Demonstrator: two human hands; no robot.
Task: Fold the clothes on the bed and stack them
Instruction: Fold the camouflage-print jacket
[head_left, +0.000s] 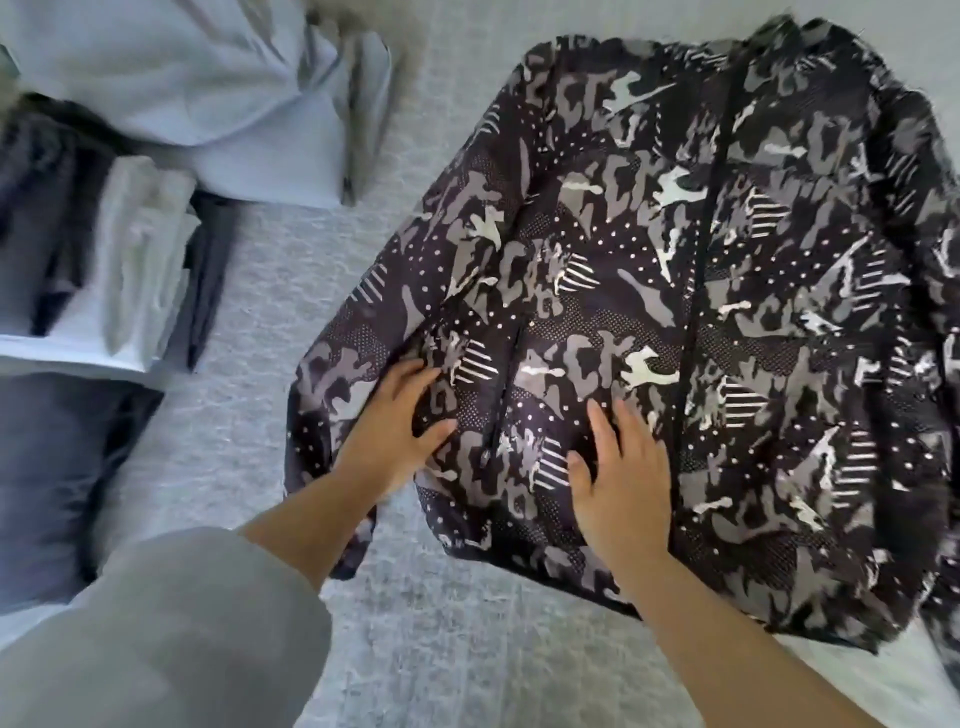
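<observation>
A black, grey and white patterned jacket (675, 291) lies spread flat on the pale grey bed (291, 312), its zip running up the middle. My left hand (395, 415) rests flat on the jacket's near left part, fingers straight. My right hand (618, 467) presses flat on the jacket close to its lower hem, fingers spread. Neither hand grips the cloth.
At the left edge stands a stack of folded clothes (119, 249) in white, dark blue and pale blue. A pale blue garment (197, 88) lies at the top left. A dark grey-blue cloth (47, 467) lies at the lower left. My grey sleeve (171, 623) fills the bottom left.
</observation>
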